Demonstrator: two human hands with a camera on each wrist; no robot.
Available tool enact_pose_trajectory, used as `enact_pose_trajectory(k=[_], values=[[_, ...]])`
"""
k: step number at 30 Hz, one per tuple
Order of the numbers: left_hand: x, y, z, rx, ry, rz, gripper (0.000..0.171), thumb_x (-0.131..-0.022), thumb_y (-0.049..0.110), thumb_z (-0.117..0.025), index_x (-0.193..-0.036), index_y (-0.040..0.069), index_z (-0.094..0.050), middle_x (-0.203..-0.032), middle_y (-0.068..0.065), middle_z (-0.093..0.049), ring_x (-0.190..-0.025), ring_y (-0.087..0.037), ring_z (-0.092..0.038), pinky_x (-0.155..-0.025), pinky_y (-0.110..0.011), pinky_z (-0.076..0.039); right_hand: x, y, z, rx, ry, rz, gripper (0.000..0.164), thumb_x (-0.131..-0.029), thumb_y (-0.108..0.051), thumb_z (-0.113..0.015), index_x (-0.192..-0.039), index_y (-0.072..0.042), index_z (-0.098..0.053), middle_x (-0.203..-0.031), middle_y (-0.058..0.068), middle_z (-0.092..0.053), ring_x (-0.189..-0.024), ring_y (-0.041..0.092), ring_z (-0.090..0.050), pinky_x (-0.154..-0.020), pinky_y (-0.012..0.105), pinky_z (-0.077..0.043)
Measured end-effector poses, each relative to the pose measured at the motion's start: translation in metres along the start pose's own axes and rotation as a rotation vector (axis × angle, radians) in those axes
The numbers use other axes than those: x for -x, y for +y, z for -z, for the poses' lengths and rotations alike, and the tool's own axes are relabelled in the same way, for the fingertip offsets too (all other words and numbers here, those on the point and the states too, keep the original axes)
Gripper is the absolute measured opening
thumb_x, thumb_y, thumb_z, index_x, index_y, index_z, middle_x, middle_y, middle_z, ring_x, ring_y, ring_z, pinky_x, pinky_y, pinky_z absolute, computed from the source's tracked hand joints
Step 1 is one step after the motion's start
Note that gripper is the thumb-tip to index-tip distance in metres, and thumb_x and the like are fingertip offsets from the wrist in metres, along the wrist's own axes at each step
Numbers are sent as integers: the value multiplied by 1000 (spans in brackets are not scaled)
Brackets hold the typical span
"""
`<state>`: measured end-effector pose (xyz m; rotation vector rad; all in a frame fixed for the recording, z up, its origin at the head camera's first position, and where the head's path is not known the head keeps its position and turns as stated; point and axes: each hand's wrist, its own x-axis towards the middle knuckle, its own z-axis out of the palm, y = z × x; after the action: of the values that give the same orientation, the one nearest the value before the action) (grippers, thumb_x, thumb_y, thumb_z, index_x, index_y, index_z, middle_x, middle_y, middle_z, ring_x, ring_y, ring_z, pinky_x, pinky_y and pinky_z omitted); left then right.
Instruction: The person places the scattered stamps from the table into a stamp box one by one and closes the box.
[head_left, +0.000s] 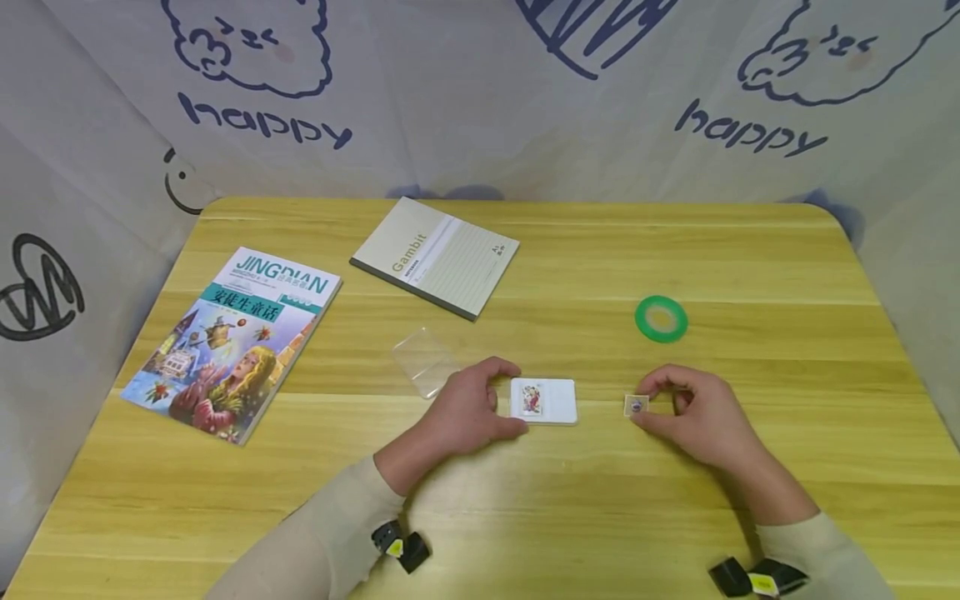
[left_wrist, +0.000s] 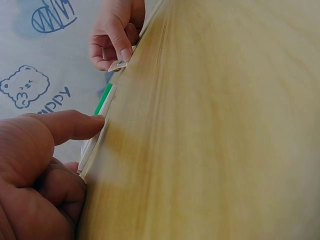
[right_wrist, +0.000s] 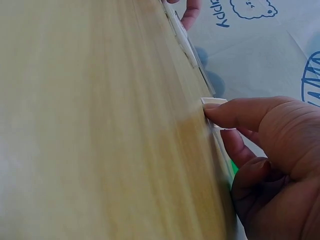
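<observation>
A flat white rectangular pack (head_left: 558, 402) with a small colourful figure printed on its left half lies on the table. My left hand (head_left: 472, 407) holds it by the left end, thumb on the near edge and index finger on the far edge. To the right, apart from the pack, my right hand (head_left: 697, 417) pinches a small pale square piece (head_left: 636, 406) with a dark mark in its middle. The right wrist view shows the thumb on top of that square piece (right_wrist: 214, 101). Behind my left hand lies a clear plastic cover (head_left: 423, 361), partly hidden by it.
A green tape roll (head_left: 645, 327) lies beyond my right hand. Farther back is a beige notebook (head_left: 457, 258). An illustrated book (head_left: 232, 342) lies at the left of the wooden table (head_left: 570, 517). A printed white cloth (head_left: 450, 100) hangs behind.
</observation>
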<state>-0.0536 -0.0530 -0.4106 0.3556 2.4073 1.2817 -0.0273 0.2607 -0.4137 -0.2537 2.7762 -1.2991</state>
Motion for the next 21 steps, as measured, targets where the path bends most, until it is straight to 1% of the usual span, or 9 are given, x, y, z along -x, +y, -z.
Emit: enact_pose_trajectory(k=[7, 9, 11, 15, 16, 18, 21], values=[[0, -1, -1, 6, 0, 2, 63, -72, 12, -90, -127, 4, -60, -61, 1, -45, -50, -10, -39, -47, -26, -34, -1, 3, -2, -36, 13, 64, 20, -80, -8, -85, -92, -15, -72, -81, -2, -67, -44, 6, -33, -41, 26, -30], [-1, -2, -1, 1, 0, 2, 63, -72, 13, -90, -127, 4, -60, -62, 1, -45, -50, -9, -39, -47, -26, -33, -2, 4, -3, -52, 19, 73, 19, -80, -6, -84, -92, -15, -72, -82, -2, -68, -44, 6, -33, -41, 26, -30], [-1, -2, -1, 4, 0, 3, 63, -72, 13, -90, -127, 4, -60, -61, 1, -45, -50, -9, -39, -47, -26, -33, -3, 3, -5, -65, 19, 74, 19, -81, -6, -84, -93, -14, -72, -76, -1, -65, -44, 6, -33, -42, 27, -31], [-1, -2, -1, 10, 2, -4, 63, -72, 12, -90, -126, 4, -60, -61, 1, -44, -49, -10, -38, -47, -26, -33, -6, 0, -9, -88, -3, 62, 17, -83, -8, -83, -94, -15, -72, -60, -2, -53, -45, 8, -33, -43, 28, -32], [-1, -2, -1, 13, 2, -4, 63, -72, 12, -90, -126, 3, -60, -61, 1, -44, -49, -10, -38, -47, -26, -33, -6, -7, -9, -91, -9, 64, 16, -83, -6, -82, -94, -13, -72, -58, -1, -51, -45, 8, -32, -43, 28, -32], [-1, -2, -1, 14, 1, -6, 63, -72, 12, -90, -126, 3, -60, -61, 1, -44, -49, -10, -38, -47, -26, -33, -8, -11, -12, -94, -20, 73, 15, -83, -4, -81, -93, -11, -72, -56, -1, -49, -45, 6, -30, -43, 28, -31], [-1, -3, -1, 11, 0, -2, 64, -72, 13, -90, -127, 4, -60, -61, 2, -44, -49, -9, -38, -47, -26, -34, -11, -17, -17, -102, -42, 86, 15, -84, -4, -80, -93, -11, -72, -55, -2, -48, -45, 4, -30, -44, 27, -32]])
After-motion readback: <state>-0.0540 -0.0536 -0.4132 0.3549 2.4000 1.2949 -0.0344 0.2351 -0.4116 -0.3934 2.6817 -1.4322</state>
